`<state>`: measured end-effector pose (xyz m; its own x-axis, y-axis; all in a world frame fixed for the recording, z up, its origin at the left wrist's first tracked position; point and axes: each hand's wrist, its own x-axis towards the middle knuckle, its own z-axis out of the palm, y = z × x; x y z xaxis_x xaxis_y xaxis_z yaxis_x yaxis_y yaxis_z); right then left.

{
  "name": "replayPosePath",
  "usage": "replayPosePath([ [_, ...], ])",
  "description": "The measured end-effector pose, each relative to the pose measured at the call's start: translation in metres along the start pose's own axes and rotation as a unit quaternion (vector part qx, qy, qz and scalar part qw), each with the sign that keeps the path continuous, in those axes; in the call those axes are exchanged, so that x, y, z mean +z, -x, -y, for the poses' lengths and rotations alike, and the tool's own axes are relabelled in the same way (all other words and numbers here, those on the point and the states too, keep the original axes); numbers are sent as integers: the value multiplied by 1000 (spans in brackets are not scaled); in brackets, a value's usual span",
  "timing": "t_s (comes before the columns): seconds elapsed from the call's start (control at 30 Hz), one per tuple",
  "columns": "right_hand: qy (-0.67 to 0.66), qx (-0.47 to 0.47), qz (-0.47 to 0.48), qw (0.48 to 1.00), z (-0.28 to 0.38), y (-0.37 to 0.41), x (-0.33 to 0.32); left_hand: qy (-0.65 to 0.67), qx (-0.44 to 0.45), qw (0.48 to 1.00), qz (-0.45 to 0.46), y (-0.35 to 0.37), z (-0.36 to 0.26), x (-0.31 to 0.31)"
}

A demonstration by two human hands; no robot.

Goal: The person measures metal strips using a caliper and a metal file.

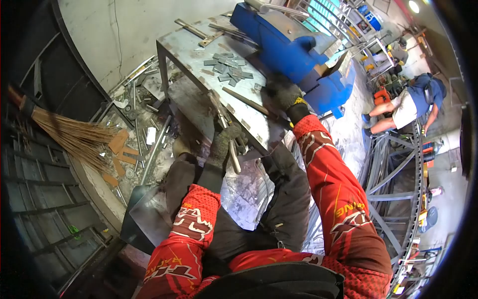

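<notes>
My left hand [228,140], in a grey knit glove, is closed round a long metal tool [234,157] at the near edge of the metal table. The tool's slim upper part reaches up along that edge; its exact kind does not show. My right hand [288,94], in a dark glove with a yellow cuff, is over the table beside the blue machine [279,45]. Its fingers are dark and smeared. Between the hands lies a brown rod [246,101] on the tabletop. Several small flat metal pieces [229,67] are piled farther back.
The metal table [191,57] carries more bars [191,29] at its far end. Scrap metal [144,107] litters the floor at left, near a stick broom [67,132]. Steel trusses [393,197] stand at right, where another person [411,102] bends over.
</notes>
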<state>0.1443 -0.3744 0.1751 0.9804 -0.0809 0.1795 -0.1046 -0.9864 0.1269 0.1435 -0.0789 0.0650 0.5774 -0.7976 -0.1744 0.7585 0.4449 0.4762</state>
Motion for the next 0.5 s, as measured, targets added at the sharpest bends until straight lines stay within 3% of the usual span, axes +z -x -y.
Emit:
replayPosePath([
  [0.03, 5, 32, 40, 999, 9, -4, -8, -47, 13, 999, 24, 3, -6, 13],
  [0.07, 9, 62, 77, 995, 19, -7, -17, -58, -8, 997, -51, 14, -9, 27],
  [0.17, 11, 14, -25, 1000, 27, 4, -24, 33, -59, 995, -80, 31, 0, 34],
  [0.23, 8, 16, 10, 1000, 24, 11, -22, -4, -37, 996, -79, 38, 19, 23],
  [0.33, -80, 73, 15, 994, 27, 30, -28, -21, -12, 1000, 12, 59, 43, 15],
  [0.4, -322, 163, 8, 932, 26, 50, -26, -77, -56, 995, -11, 74, 55, 15],
  [0.43, -328, 167, 9, 930, 27, 58, -21, -127, -94, 987, -28, 81, 60, 17],
  [0.5, -444, 162, -49, 880, 29, 79, -8, -148, -81, 985, -18, 90, 65, 21],
])
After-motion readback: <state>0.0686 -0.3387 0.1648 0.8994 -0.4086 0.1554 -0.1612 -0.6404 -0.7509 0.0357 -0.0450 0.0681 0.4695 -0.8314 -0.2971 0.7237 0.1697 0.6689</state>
